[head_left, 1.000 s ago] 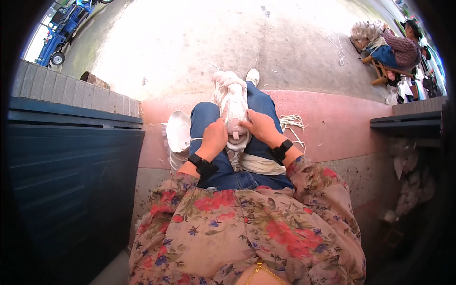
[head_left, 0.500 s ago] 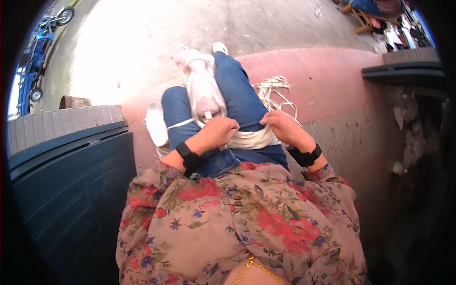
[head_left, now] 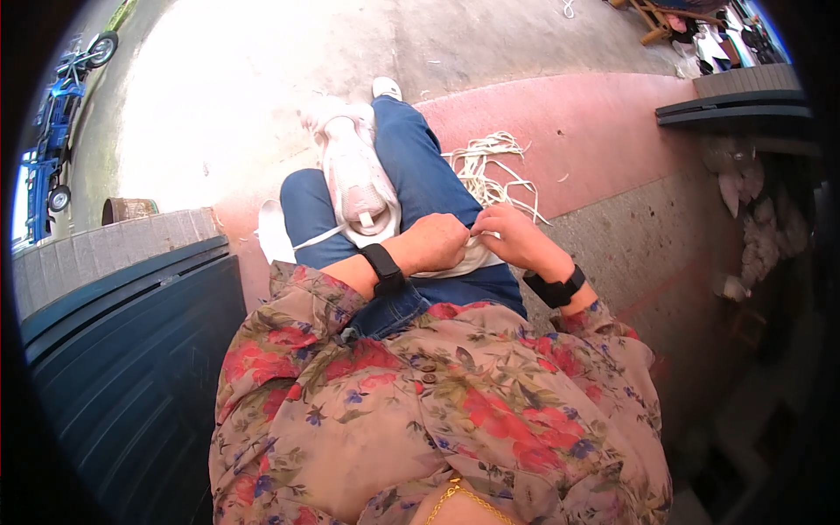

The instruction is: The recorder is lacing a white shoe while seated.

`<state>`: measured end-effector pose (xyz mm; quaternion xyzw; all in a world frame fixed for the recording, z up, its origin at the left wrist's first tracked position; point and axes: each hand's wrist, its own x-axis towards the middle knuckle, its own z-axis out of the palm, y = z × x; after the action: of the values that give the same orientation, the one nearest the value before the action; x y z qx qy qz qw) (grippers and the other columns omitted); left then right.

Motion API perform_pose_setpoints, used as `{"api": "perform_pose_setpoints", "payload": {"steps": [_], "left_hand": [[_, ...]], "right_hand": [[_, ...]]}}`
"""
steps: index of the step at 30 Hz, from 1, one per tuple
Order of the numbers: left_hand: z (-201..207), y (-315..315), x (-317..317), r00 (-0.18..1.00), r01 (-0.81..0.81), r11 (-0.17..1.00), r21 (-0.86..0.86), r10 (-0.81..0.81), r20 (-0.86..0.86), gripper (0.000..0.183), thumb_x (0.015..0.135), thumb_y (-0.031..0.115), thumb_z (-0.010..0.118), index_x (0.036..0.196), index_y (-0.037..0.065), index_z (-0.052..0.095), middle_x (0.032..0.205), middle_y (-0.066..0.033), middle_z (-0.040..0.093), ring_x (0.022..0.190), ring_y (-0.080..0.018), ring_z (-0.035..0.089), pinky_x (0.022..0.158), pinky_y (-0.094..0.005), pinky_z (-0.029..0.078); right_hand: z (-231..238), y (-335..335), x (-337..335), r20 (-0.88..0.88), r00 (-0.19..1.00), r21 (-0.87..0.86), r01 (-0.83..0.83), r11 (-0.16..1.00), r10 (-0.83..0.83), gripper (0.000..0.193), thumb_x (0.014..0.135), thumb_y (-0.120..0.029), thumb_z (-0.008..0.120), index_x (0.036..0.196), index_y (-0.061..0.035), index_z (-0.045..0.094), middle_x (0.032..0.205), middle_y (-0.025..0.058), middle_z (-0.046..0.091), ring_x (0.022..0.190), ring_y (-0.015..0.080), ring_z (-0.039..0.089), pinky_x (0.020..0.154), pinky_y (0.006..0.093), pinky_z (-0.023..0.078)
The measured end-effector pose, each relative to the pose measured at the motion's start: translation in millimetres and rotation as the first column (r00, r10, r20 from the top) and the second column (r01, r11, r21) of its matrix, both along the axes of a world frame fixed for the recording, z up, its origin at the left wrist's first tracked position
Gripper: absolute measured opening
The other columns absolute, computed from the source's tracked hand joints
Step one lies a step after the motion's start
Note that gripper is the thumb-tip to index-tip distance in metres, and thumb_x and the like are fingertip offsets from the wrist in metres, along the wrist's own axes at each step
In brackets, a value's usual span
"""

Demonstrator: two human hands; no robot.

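Above my lap, my left hand (head_left: pixel 430 242) and my right hand (head_left: pixel 518 238) meet, fingertips close together. Both are closed in a pinch; what lies between the fingers is too small to make out. Just beneath them an off-white bundle (head_left: pixel 477 258) rests across my thigh, partly covered by the hands. Between my legs lies a pale pink and white piece (head_left: pixel 359 188), shaped like a shoe, its rounded end toward me. A white lace (head_left: pixel 319 237) runs from it over my left thigh. Beside that thigh is a flat white piece (head_left: pixel 273 232).
Loose off-white laces (head_left: pixel 494 166) lie heaped on the pink floor right of my leg. A dark blue panel (head_left: pixel 131 385) stands at left, a dark ledge (head_left: pixel 731 109) at right. Far left are blue vehicles (head_left: pixel 57 166); wooden furniture (head_left: pixel 656 22) stands far right.
My left hand has moved right, up to my right hand, and the gap between them has closed. The right hand's fingers have drawn together. The whole view has shifted slightly.
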<state>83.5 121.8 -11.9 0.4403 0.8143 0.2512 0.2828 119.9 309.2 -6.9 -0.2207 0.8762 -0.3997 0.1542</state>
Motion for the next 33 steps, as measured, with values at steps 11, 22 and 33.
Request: {"api": "perform_pose_setpoints", "payload": {"steps": [11, 22, 33], "left_hand": [[47.8, -94.1, -21.8, 0.12, -0.835, 0.546, -0.065, 0.297, 0.947, 0.012, 0.085, 0.013, 0.049, 0.085, 0.002, 0.051, 0.064, -0.0015, 0.052, 0.054, -0.0076, 0.048, 0.048, -0.0198, 0.038], [61.4, -149.3, -7.0, 0.213, -0.797, 0.568, -0.207, 0.584, 0.783, 0.014, 0.083, 0.015, 0.055, 0.084, 0.001, 0.059, 0.059, 0.0012, 0.052, 0.048, -0.0046, 0.045, 0.042, -0.0175, 0.035], [30.3, -129.5, -7.9, 0.497, -0.866, 0.451, 0.216, 0.826, 0.267, 0.021, 0.068, 0.008, 0.062, 0.087, 0.003, 0.056, 0.071, -0.0084, 0.055, 0.064, -0.0196, 0.054, 0.056, -0.0311, 0.043]], "right_hand": [[33.9, -85.0, -49.7, 0.213, 0.952, -0.293, 0.276, 0.916, -0.219, 0.02, 0.084, -0.017, 0.05, 0.079, 0.0009, 0.057, 0.066, 0.0147, 0.054, 0.058, 0.0218, 0.052, 0.056, 0.0304, 0.041], [-0.1, -71.6, -69.4, -0.38, 0.923, -0.025, 0.046, 0.999, -0.052, 0.028, 0.084, -0.02, 0.05, 0.101, 0.003, 0.051, 0.084, 0.0199, 0.058, 0.077, 0.0254, 0.058, 0.072, 0.0316, 0.044], [0.5, -121.3, -81.4, 0.382, 0.924, -0.226, 0.098, 0.969, -0.005, 0.032, 0.086, -0.024, 0.05, 0.072, 0.0025, 0.058, 0.061, 0.0014, 0.055, 0.057, 0.0111, 0.048, 0.053, 0.0267, 0.04]]}}
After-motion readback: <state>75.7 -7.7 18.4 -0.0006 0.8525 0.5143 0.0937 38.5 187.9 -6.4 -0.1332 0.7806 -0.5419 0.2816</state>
